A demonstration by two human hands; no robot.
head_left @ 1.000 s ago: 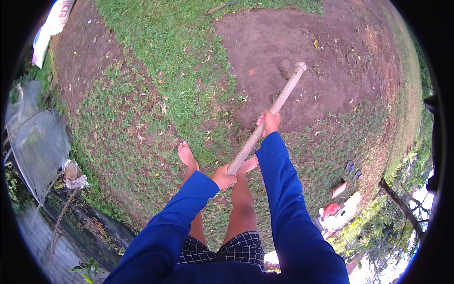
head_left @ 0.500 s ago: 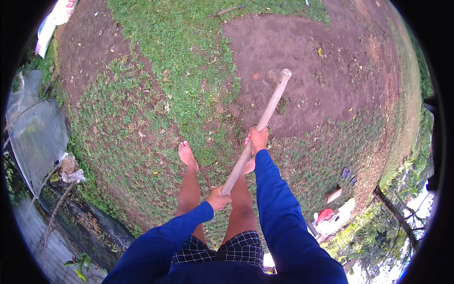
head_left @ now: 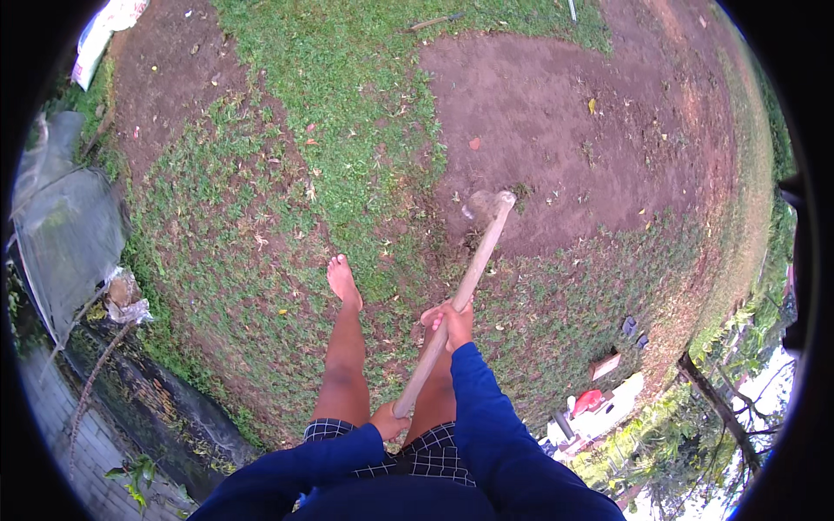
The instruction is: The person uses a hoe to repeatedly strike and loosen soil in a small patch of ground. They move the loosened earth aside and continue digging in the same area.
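Observation:
Both of my hands grip the long wooden handle of a hoe point(head_left: 469, 282), which slants from my lap up to the right. My left hand point(head_left: 389, 421) is closed round the handle's near end, close to my shorts. Further along, my right hand point(head_left: 458, 324) wraps the shaft above my right foot. The hoe's soil-coloured head point(head_left: 483, 205) is down at the border between grass and bare brown soil point(head_left: 556, 113); its blade is hard to make out. My bare left foot point(head_left: 341, 280) stands on the sparse grass, and the right one is partly hidden behind the handle and hand.
Another long-handled tool point(head_left: 434, 22) lies on the grass point(head_left: 347, 95) ahead. White sacks point(head_left: 100, 39) are at the far left, above a grey sheet point(head_left: 74, 234). To the right are dark sandals point(head_left: 634, 332), a brick-like block point(head_left: 605, 366) and a red object point(head_left: 588, 402).
The hoe has been drawn back toward me, its head moving from the bare soil to the grass border. Both hands have come nearer my body, still gripping the handle.

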